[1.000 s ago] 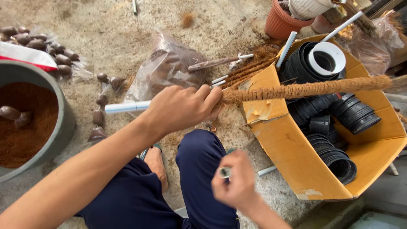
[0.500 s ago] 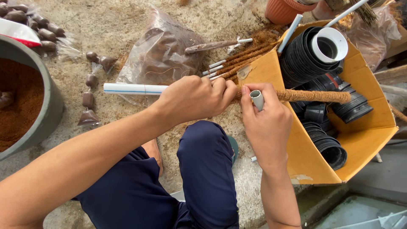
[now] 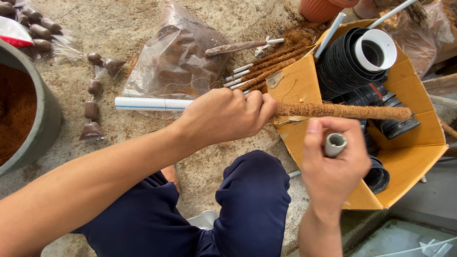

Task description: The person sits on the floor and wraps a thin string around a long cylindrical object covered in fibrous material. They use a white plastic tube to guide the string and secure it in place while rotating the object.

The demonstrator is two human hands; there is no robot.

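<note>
The fibre-wrapped pole [image 3: 333, 112] lies level across the frame's middle, gripped by the closed left hand [image 3: 223, 116] to steady it; the right hand [image 3: 333, 164] pinches a small grey cap [image 3: 334, 144] beneath its tip, above the yellow box [image 3: 304, 85].

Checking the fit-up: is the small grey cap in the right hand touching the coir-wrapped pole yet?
Apart. The head view shows the grey cap pinched in the right hand, below the coir-wrapped pole, with fingers between them.
</note>
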